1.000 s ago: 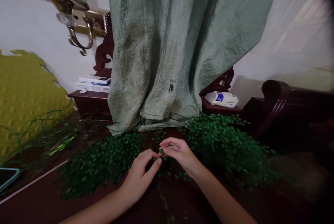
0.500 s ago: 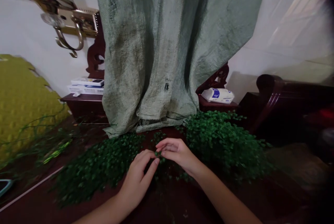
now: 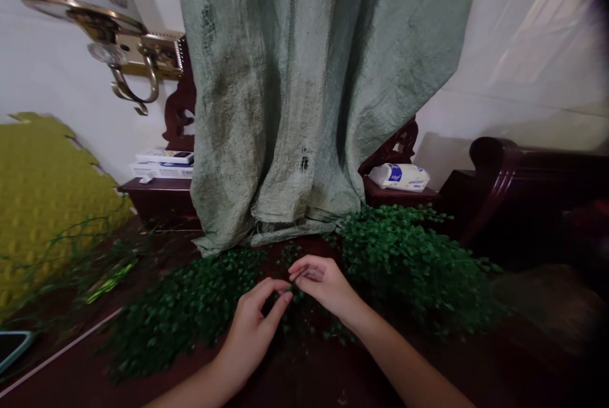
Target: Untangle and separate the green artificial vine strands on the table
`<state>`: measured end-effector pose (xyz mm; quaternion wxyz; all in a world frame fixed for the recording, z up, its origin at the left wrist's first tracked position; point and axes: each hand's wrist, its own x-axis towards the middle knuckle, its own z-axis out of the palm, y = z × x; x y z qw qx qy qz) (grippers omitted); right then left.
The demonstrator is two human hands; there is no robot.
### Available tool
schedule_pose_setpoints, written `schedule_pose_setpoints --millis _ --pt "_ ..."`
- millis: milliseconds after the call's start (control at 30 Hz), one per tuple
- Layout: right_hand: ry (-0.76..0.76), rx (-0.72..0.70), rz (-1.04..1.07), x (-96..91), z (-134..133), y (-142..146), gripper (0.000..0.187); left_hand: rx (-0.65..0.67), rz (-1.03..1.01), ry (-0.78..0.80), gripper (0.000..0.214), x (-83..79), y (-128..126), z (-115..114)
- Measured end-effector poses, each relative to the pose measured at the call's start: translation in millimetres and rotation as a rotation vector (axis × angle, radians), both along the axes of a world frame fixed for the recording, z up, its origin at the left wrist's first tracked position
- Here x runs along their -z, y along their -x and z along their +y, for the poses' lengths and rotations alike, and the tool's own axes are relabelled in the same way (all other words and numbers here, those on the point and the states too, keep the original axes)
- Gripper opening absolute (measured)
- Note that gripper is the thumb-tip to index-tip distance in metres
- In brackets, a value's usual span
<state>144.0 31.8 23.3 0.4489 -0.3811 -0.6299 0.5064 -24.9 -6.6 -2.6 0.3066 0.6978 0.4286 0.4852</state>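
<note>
My left hand (image 3: 259,316) pinches a small green leafy sprig (image 3: 289,288) between thumb and forefinger. Fingertips of my right hand (image 3: 325,282) are curled closed at the same sprig, almost touching the left ones. Much of the sprig is hidden by the fingers. On the left, a heap of small-leaved green foliage (image 3: 176,316) spreads across the dark red wooden surface (image 3: 295,376). Another bushy heap of the same foliage (image 3: 409,262) lies to the right. Loose green bits are scattered between the heaps, below my hands.
A grey-green woven sack (image 3: 304,97) hangs down behind the foliage. White boxes (image 3: 164,167) sit at the left, a tissue pack (image 3: 402,177) at the right. A yellow foam mat (image 3: 42,198), a pale stick (image 3: 61,354) and a phone-like object (image 3: 13,352) are at the left edge.
The view has shifted slightly, so the surroundings sit a little lower and further right. My hands stay close together at the sprig, with only small finger movement.
</note>
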Motion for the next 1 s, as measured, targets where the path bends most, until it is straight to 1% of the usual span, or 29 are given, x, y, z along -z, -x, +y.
schedule_pose_setpoints --millis 67,167,300,400,467,533,600,667,767,833,933,1000 --pt "-0.031 0.013 -0.009 2.4 1 1 0.015 -0.010 -0.003 0.036 0.017 1.4 -1 -1" --pt "-0.149 0.068 -0.053 5.6 1 3 0.014 -0.025 -0.012 0.070 0.021 4.7 -2 -1" --pt "-0.417 0.178 -0.245 8.9 -5 9 0.021 -0.039 -0.041 0.097 0.023 7.3 -3 3" --pt "-0.629 0.220 -0.393 12.8 -8 12 0.028 -0.049 -0.043 0.102 0.021 7.0 -4 6" --pt "-0.741 0.267 -0.478 14.9 -5 8 0.029 -0.064 -0.024 0.078 0.020 7.0 -3 4" --pt "-0.822 0.371 -0.549 14.9 0 0 0.029 -0.053 0.037 0.014 0.017 7.8 -2 -2" --pt "-0.851 0.498 -0.570 12.6 4 -9 0.030 -0.012 0.116 -0.061 0.016 9.2 -2 -9" --pt "-0.857 0.542 -0.556 9.5 6 -14 0.032 0.022 0.172 -0.107 0.015 10.2 -1 -14" --pt "-0.846 0.456 -0.524 6.0 2 -11 0.032 0.023 0.175 -0.104 0.013 10.1 0 -13" --pt "-0.813 0.396 -0.488 4.1 -1 -7 0.030 -0.004 0.143 -0.073 0.013 9.1 1 -8" --pt "-0.772 0.371 -0.405 0.0 -3 -4 0.025 -0.058 0.098 -0.025 0.016 7.9 2 -2" --pt "-0.763 0.358 -0.372 -3.2 -4 -4 0.024 -0.064 0.094 -0.013 0.017 7.7 2 -1"
